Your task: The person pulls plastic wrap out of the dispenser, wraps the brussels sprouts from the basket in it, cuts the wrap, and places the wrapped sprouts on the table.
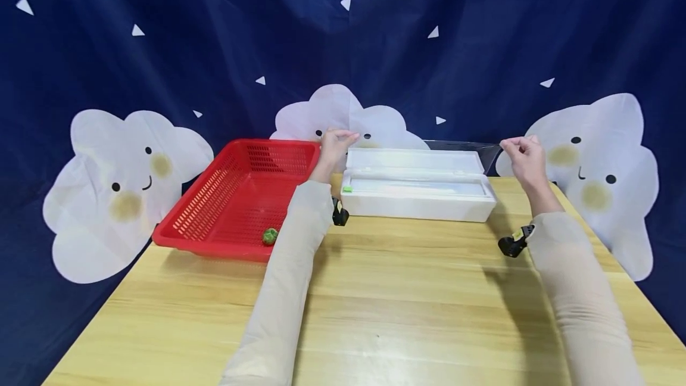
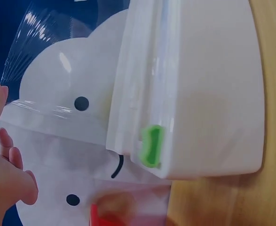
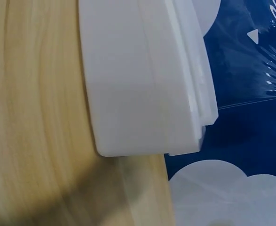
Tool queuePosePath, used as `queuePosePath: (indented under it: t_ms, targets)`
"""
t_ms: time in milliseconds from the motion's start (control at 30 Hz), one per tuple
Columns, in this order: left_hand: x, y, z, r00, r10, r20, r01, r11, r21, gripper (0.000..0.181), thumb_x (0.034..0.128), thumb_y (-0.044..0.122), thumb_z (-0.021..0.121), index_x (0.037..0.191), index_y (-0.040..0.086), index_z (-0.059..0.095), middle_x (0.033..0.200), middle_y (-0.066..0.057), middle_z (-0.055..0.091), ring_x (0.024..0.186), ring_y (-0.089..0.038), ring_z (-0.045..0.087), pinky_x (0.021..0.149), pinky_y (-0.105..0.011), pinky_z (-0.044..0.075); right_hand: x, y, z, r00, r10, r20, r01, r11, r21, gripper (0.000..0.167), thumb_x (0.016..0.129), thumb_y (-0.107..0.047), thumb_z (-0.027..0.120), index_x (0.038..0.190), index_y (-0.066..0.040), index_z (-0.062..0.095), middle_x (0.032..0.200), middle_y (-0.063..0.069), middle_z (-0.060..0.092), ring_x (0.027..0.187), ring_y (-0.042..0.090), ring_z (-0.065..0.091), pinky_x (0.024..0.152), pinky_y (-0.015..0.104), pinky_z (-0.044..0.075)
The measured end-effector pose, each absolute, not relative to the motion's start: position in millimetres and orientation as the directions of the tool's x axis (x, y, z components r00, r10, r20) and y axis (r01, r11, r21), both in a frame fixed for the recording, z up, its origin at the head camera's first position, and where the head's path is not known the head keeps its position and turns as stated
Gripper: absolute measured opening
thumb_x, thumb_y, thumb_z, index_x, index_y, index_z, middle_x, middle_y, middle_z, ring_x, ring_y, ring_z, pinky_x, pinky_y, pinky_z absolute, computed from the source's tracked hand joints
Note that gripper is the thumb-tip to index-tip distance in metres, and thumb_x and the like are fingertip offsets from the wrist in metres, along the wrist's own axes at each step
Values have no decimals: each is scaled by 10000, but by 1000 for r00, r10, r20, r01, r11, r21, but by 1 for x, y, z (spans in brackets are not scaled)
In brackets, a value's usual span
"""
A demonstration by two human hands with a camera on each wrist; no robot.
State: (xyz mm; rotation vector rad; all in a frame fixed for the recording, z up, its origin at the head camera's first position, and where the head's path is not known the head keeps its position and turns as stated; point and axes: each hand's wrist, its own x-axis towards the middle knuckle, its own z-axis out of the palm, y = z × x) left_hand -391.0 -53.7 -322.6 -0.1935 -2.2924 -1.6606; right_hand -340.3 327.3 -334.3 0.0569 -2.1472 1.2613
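Note:
A sheet of clear cling film (image 2: 43,61) stretches between both hands behind a white cling film dispenser (image 1: 418,206). My left hand (image 1: 334,146) pinches the film's left corner, above the left end of the dispenser. At the opposite corner, my right hand (image 1: 527,162) pinches the film between thumb and fingers. The dispenser's lid (image 1: 415,159) stands raised, and a green slider (image 2: 152,146) sits at its left end. Taut creases run through the film (image 3: 264,66) in the right wrist view, where the right hand itself is out of sight.
Left of the dispenser stands a red plastic basket (image 1: 214,210) with a small green vegetable-like item (image 1: 270,236) in its near corner. The wooden table (image 1: 407,302) ends just behind the dispenser. A dark blue curtain (image 1: 300,28) with cloud prints hangs behind.

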Motion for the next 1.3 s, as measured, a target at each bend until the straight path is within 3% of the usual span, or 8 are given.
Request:
queuePosePath:
  t_ms: [133,367,600,767,833,1033,1300]
  targets:
    - [-392,-51,-321,-942,-94,322,283,290,914,257,823,151,677,984,-49,681,1060,-140,558,1014,-210,486,861,-241,380,-339,329,-328,-775,271,571,-359,555,-750,203,861,-106,613,714,-240,575,669,-91,319,657,-13,301,619,146,243]
    - [-397,-50,-310,-925,-102,366,324,295,899,244,822,138,677,974,-53,683,1012,-148,578,983,-201,491,870,-241,379,-340,328,-318,-756,285,589,-395,519,-758,399,855,-99,615,636,-419,518,664,-100,332,663,-15,307,630,175,236]
    - [-438,-57,-328,-891,-77,447,418,240,876,306,735,375,740,901,117,742,940,-19,605,926,-95,517,833,-195,396,-337,328,-309,-746,311,589,-391,511,-765,390,850,-107,621,625,-412,528,667,-83,330,650,-3,313,620,157,242]
    - [-401,-47,-296,-895,-120,429,383,281,880,232,798,144,704,933,-46,697,974,-155,603,954,-201,513,856,-243,392,-337,330,-302,-740,320,592,-394,507,-766,390,846,-101,620,618,-409,549,661,-88,327,646,1,313,611,145,240]
    - [-391,-46,-289,-894,-130,429,384,273,882,217,805,110,690,937,-63,689,974,-152,601,945,-189,509,835,-214,386,-337,330,-299,-738,321,593,-396,506,-767,380,849,-106,619,621,-404,554,665,-87,322,651,3,312,612,150,241]
    - [-385,-46,-278,-893,-121,433,398,236,887,223,818,96,674,960,-76,678,1010,-169,572,979,-218,493,805,-194,378,-335,329,-289,-731,311,607,-412,508,-757,332,851,-126,618,642,-382,578,682,-93,329,680,-6,322,644,164,245]
    - [-381,-46,-271,-889,-128,440,407,225,886,228,826,105,666,966,-75,674,996,-149,564,954,-185,482,785,-188,373,-331,327,-280,-680,327,657,-470,493,-732,417,816,-54,628,608,-408,553,654,-102,329,649,-19,318,640,158,236]
